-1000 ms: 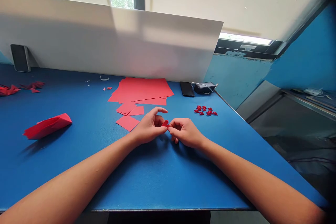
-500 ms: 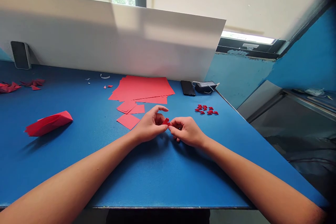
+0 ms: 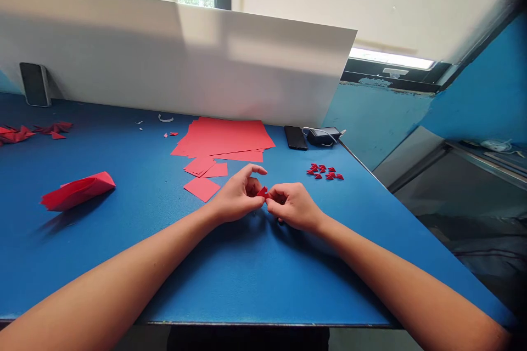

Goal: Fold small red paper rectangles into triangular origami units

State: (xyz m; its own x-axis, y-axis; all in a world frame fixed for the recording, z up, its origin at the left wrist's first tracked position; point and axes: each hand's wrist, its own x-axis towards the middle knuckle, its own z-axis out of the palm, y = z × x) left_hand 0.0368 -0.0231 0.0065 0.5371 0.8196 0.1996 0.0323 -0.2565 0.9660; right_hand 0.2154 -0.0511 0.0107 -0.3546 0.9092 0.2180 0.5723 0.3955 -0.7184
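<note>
In the centre of the frame, low over the smooth blue table point(image 3: 230, 279), a small red paper piece point(image 3: 262, 192) is pinched between the fingertips of the left hand point(image 3: 236, 197) and the right hand point(image 3: 294, 205), both closed on it. The crease is probably best made with the edges lined up first, then pressed flat. Just beyond, thin matte red rectangles point(image 3: 201, 187) lie flat at left and tiny folded triangles point(image 3: 324, 172) are clustered at right. Farther up, a stack of red sheets point(image 3: 226, 137) is fanned before a stiff white board point(image 3: 206, 66).
</note>
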